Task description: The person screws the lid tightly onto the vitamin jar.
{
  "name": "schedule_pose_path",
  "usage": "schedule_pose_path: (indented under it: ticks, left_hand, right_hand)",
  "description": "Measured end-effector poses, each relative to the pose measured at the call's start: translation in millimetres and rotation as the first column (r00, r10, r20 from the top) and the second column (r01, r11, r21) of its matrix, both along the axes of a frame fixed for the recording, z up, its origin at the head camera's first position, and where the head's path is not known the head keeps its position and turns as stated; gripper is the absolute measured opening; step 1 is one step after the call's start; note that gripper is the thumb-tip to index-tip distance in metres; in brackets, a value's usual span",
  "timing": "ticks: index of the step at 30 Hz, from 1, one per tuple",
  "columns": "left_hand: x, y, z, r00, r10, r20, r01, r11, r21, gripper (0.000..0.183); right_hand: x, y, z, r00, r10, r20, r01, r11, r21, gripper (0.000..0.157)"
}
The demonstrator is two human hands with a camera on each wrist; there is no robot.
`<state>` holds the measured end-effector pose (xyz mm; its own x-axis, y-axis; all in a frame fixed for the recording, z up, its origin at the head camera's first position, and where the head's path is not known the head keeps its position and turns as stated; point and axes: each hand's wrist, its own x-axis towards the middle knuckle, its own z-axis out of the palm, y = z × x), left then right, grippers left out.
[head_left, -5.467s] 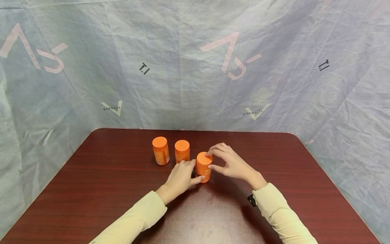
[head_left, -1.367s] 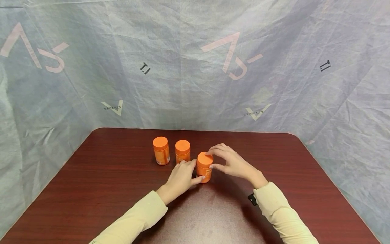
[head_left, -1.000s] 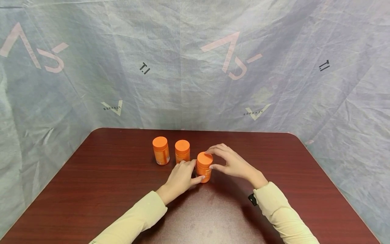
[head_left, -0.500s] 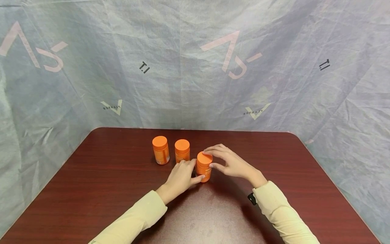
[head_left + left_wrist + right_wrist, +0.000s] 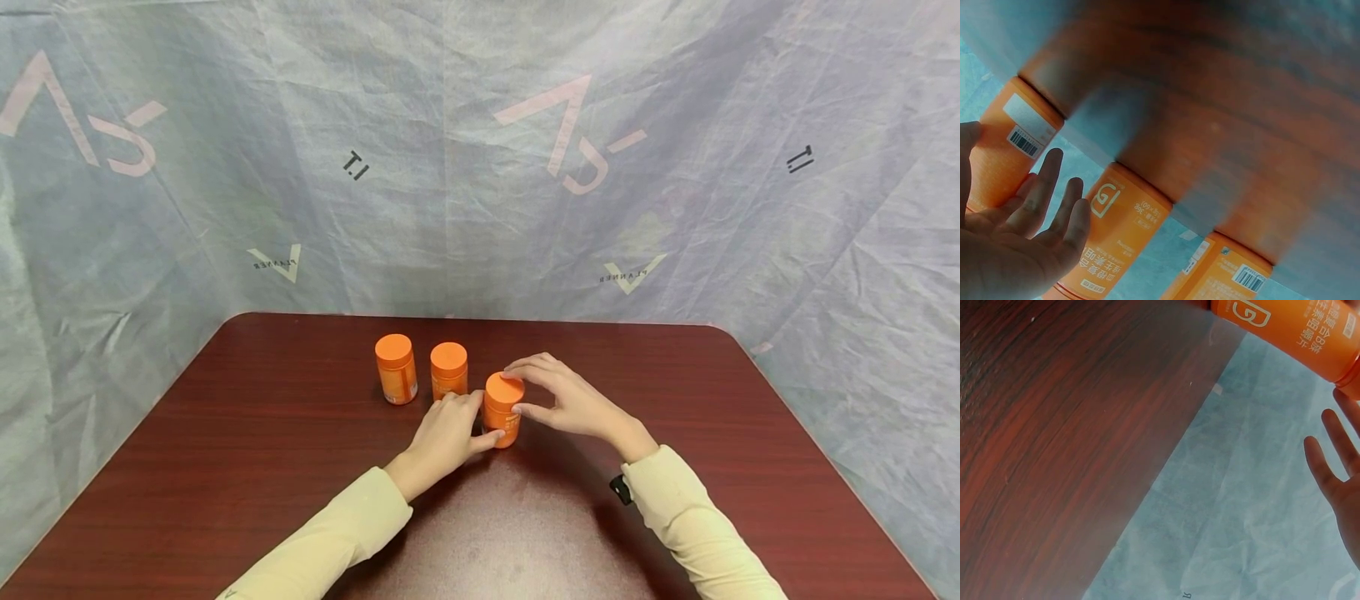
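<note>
Three orange jars with orange screw lids stand upright on the table. My left hand [image 5: 442,433] holds the body of the nearest, rightmost jar [image 5: 501,419], its thumb across the front. At that jar's lid [image 5: 503,388], my right hand [image 5: 566,402] grips with curled fingers at the far rim and the thumb on the near side. The right wrist view shows the jar's printed label [image 5: 1291,328] and several fingers spread below the lid. In the left wrist view a barcode [image 5: 1023,142] faces the camera, and the left fingers partly cover the jar.
Left of the held jar stand the middle jar [image 5: 449,367], partly behind my left hand, and the leftmost jar [image 5: 396,371]. The dark red wooden table [image 5: 262,433] has rounded far corners. A grey printed cloth [image 5: 442,167] hangs behind and beside it.
Over the last second the right fingertips have shifted slightly about the lid's rim. The left hand and the jars stay where they were.
</note>
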<state>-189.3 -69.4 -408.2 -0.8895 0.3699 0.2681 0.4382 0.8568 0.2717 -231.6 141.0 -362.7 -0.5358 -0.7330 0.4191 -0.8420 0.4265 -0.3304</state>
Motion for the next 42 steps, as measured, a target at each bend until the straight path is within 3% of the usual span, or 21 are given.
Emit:
schedule_pose_path:
  ticks: [14, 28, 42]
  left_hand:
    - [-0.1, 3.1, 0.6, 1.0, 0.014, -0.006, -0.014, 1.0, -0.001, 0.051]
    - [0.7, 10.2, 1.2, 0.999, 0.046, 0.018, -0.046, 0.999, -0.006, 0.052]
    - [-2.2, 16.1, 2.0, 0.996, 0.08, -0.039, -0.081, 0.996, -0.025, 0.05]
  right_hand:
    - [0.9, 0.2, 0.5, 1.0, -0.007, 0.029, 0.007, 1.0, 0.012, 0.038]
    - [-2.4, 1.9, -2.1, 0.998, -0.014, -0.056, 0.014, 1.0, -0.002, 0.037]
    - [-5.6, 5.1, -4.3, 0.999, -0.023, -0.038, 0.023, 1.0, -0.016, 0.038]
